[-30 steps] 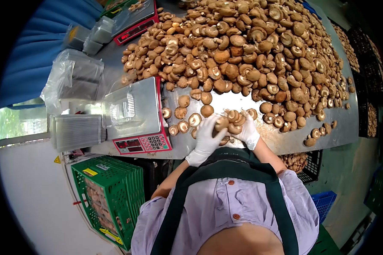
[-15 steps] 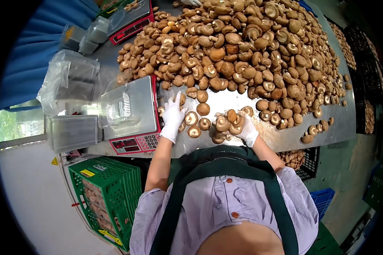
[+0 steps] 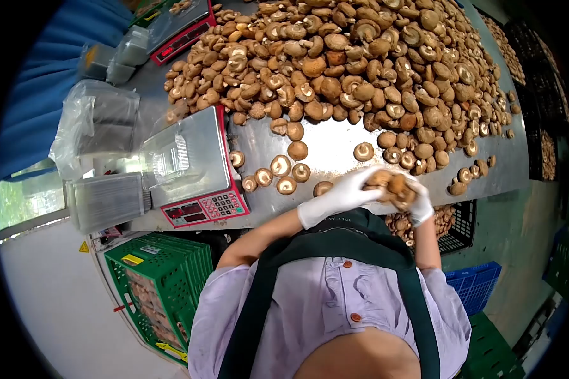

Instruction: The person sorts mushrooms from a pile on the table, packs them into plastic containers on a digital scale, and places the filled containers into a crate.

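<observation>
**Both hands grasp a cluster of mushrooms at the table's near edge**

In the head view, the left hand [image 3: 342, 194] and the right hand [image 3: 422, 201], both in white gloves, close on a few brown mushrooms [image 3: 395, 189] from either side. The left hand's fingers curl against them from the left; the right hand cups them from the right. How many they hold is hard to tell, since the caps overlap. The cluster is over the near edge of the metal table [image 3: 258, 140], just above a black crate [image 3: 466, 222] that contains more mushrooms.

A large pile [image 3: 335, 69] covers the far part of the table. Loose mushrooms [image 3: 281, 165] lie apart on the metal, between the left hand and a red scale [image 3: 210, 208]. A clear tray [image 3: 172, 159] rests on the scale's plate. Left of it stands a stack of clear trays [image 3: 106, 197], with a plastic bag [image 3: 73, 129] behind. A second scale [image 3: 183, 39] is farther back. Green crates [image 3: 171, 268] are below on the left, a blue crate [image 3: 477, 289] below on the right.
</observation>
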`<state>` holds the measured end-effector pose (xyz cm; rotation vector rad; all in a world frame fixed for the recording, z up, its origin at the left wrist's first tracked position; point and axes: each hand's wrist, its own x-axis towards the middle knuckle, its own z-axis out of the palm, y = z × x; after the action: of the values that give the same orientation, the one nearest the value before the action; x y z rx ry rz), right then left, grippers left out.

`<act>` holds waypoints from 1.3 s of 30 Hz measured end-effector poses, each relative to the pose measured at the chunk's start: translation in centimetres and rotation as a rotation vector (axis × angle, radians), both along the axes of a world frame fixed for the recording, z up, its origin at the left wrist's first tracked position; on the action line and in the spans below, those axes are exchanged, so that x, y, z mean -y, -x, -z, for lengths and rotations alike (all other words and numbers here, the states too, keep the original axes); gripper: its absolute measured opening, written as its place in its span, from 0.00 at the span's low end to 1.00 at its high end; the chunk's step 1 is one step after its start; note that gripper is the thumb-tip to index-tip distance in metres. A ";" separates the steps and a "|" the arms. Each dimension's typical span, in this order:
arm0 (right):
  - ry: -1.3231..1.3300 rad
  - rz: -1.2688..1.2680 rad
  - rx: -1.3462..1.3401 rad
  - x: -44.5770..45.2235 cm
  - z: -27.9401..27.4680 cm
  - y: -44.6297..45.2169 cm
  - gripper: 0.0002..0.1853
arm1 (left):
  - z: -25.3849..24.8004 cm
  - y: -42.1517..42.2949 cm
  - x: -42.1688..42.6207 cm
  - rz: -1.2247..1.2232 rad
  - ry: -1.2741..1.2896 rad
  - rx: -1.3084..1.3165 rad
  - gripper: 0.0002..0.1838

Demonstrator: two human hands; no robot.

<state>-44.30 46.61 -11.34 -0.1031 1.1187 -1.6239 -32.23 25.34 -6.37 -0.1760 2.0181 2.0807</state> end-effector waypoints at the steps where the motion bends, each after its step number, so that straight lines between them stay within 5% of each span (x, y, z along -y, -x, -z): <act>1: -0.007 0.104 -0.063 -1.6 -2.1 -0.1 0.35 | 0.5 1.3 -1.4 0.116 -0.040 -0.045 0.38; 3: -0.033 0.177 -0.244 -8.0 -2.9 0.5 0.38 | 0.2 3.3 -5.0 0.275 0.188 -0.341 0.43; 5: -0.072 0.109 -0.538 -13.1 -4.9 0.9 0.46 | -1.7 4.7 -7.6 0.533 0.099 -0.335 0.45; 7: -0.138 0.221 -0.618 -18.1 -4.7 0.9 0.42 | -2.5 4.5 -9.0 0.662 0.195 -0.280 0.42; 10: -0.598 0.677 -0.356 -24.3 -2.2 0.3 0.26 | -1.9 4.0 -6.9 0.515 0.334 -0.428 0.28; 11: -0.761 0.677 -0.442 -25.2 -1.2 0.2 0.24 | -0.5 3.4 -5.7 0.360 0.115 -0.369 0.24; 14: -0.993 0.568 -0.790 -22.6 -1.4 -0.5 0.16 | -0.1 0.6 1.9 -0.102 0.418 -0.303 0.20; 19: -0.679 0.575 -0.612 -17.1 -1.2 0.4 0.16 | 2.5 -7.3 13.4 -0.224 1.139 -0.032 0.25; 21: -0.605 0.535 -0.708 -14.3 -3.1 0.9 0.17 | 2.8 -10.3 14.1 -0.205 1.229 0.179 0.32; 25: -0.481 0.388 -0.549 -8.9 -5.4 1.7 0.17 | 5.4 -13.5 13.0 -0.019 1.362 0.140 0.35; 27: -0.457 0.215 -0.787 -6.6 -3.9 2.0 0.17 | 6.9 -13.9 13.3 -0.070 1.408 0.016 0.34; 33: -0.307 0.001 -0.915 1.5 -2.6 0.2 0.17 | 7.9 -12.8 14.1 -0.367 1.196 -0.128 0.22; 35: -0.307 -0.143 -0.864 3.8 -2.7 -0.2 0.17 | 7.1 -12.1 14.1 -0.574 0.883 -0.086 0.17; 38: -0.232 -0.172 -0.763 7.2 -2.3 -1.9 0.17 | 5.6 -10.9 13.5 -0.874 0.005 0.227 0.21; 39: -0.227 -0.217 -0.853 8.3 -3.3 -2.2 0.17 | 3.9 -10.2 12.7 -0.865 -0.094 0.189 0.23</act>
<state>-42.07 38.34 -8.07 -0.7954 1.8480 -1.2503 -22.02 12.59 -10.32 -1.3773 1.8957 2.4526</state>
